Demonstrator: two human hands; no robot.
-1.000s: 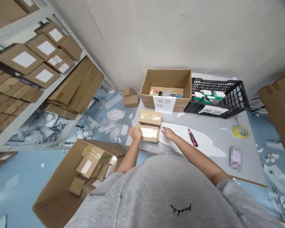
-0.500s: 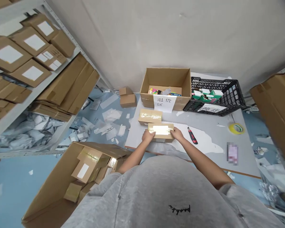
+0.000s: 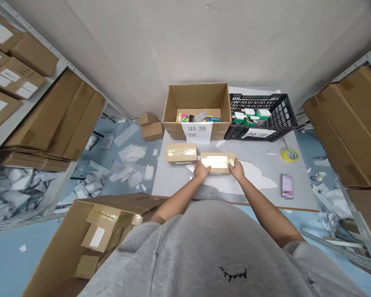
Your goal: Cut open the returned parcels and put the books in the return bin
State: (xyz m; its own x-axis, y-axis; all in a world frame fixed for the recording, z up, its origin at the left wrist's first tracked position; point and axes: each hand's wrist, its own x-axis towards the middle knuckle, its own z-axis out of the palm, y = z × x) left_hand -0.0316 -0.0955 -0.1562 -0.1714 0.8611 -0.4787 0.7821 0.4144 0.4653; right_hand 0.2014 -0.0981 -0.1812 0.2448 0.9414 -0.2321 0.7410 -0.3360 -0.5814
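My left hand (image 3: 201, 170) and my right hand (image 3: 236, 169) hold the two ends of a small cardboard box (image 3: 218, 162) on the table (image 3: 173, 183). Shiny clear tape runs along the box's top. To its left, apart from it, lies a second taped cardboard box (image 3: 181, 152). Behind them stands an open carton (image 3: 195, 97) holding colourful packages, with a white sign (image 3: 197, 132) in Chinese on its front. A black plastic crate (image 3: 259, 115) is next to it.
A yellow tape roll (image 3: 289, 155) lies at the table's right. An open carton (image 3: 102, 231) of taped boxes sits on the floor at lower left. Metal shelves with cartons (image 3: 49, 115) stand left, more cartons (image 3: 336, 132) stand right, and paper scraps litter the blue floor (image 3: 126, 173).
The box has moved from the table's front edge toward the right, with both hands now on its ends. The view has turned, shifting the scene left, and the red-handled utility knife no longer shows.
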